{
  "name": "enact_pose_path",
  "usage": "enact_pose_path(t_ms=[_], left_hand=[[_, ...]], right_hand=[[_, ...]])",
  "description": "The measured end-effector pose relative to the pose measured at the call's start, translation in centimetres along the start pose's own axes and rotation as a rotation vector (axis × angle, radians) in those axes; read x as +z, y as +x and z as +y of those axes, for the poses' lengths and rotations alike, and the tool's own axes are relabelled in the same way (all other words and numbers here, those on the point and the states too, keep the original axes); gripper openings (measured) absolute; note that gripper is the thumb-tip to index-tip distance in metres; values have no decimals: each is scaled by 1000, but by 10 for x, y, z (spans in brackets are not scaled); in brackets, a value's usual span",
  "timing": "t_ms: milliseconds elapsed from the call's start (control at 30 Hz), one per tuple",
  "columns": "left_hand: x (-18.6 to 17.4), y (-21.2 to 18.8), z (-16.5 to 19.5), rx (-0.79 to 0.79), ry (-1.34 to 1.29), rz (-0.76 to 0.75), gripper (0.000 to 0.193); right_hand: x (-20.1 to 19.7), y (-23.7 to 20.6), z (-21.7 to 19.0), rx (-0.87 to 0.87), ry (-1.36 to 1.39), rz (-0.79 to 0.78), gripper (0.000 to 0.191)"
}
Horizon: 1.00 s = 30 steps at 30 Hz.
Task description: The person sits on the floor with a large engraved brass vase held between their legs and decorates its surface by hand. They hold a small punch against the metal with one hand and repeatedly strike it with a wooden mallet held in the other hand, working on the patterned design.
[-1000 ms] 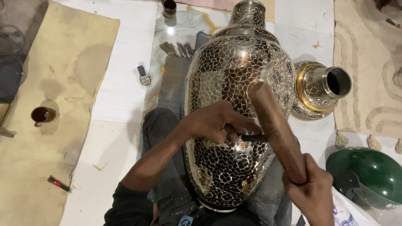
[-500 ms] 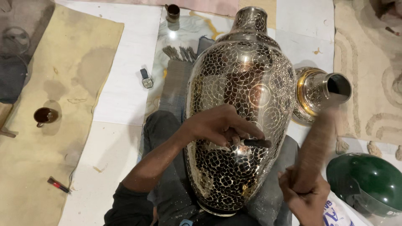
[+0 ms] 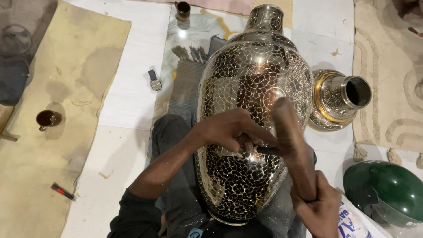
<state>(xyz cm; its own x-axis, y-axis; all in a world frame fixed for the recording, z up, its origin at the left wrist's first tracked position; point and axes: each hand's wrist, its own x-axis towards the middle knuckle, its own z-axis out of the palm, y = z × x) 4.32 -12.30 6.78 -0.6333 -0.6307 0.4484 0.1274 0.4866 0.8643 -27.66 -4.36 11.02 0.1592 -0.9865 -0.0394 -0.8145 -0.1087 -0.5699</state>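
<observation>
**Mina:** What is the floor like?

**Tarek:** It is white tile. A big tan mat [image 3: 53, 88] lies on the left, and a pale rug [image 3: 392, 75] is far on the right. A brown cup [image 3: 47, 118] sits on the tan mat. Another small cup [image 3: 182, 9] is far away at the top.

**Mina:** Where is the big shiny thing?

**Tarek:** That is the large vase [image 3: 251, 79]. It lies in the middle, across the person's lap. Its fat bottom is near the person, and its thin neck points far away. So its long way runs near to far.

**Mina:** What do the hands do?

**Tarek:** The left hand [image 3: 231, 130] rests on the belly of the vase. Its fingers are pinched tight around a small dark chisel [image 3: 266, 150]. The chisel lies sideways, left to right, with one end against the metal.

**Mina:** And the other one?

**Tarek:** The right hand [image 3: 318, 207] is near, at the bottom right. It is closed around a wooden mallet [image 3: 293, 141]. The mallet slants up and left from that hand. Its far end is just above the chisel. The left hand is on the vase, and the right hand stays off to the side.

**Mina:** Anything else?

**Tarek:** A smaller metal vase [image 3: 337, 101] lies on the right. A green helmet [image 3: 385, 191] is near on the right. A red pen [image 3: 63, 191] is near on the left.
</observation>
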Motion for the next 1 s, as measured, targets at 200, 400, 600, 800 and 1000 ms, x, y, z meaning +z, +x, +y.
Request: enact_pose_path(t_ms=[200, 400, 600, 800, 1000], left_hand=[[0, 3, 1, -7, 118, 23, 65], [2, 3, -4, -10, 102, 1, 58], [1, 3, -9, 77, -24, -20, 68], [9, 2, -15, 30, 165, 52, 55], [32, -6, -1, 108, -309, 756, 45]], right_hand=[[4, -6, 8, 56, 72, -21, 26], [-3, -8, 11, 79, -41, -63, 32], [2, -14, 15, 42, -59, -6, 37], [1, -19, 18, 74, -44, -23, 45], [27, -35, 36, 334, 390, 2, 40]])
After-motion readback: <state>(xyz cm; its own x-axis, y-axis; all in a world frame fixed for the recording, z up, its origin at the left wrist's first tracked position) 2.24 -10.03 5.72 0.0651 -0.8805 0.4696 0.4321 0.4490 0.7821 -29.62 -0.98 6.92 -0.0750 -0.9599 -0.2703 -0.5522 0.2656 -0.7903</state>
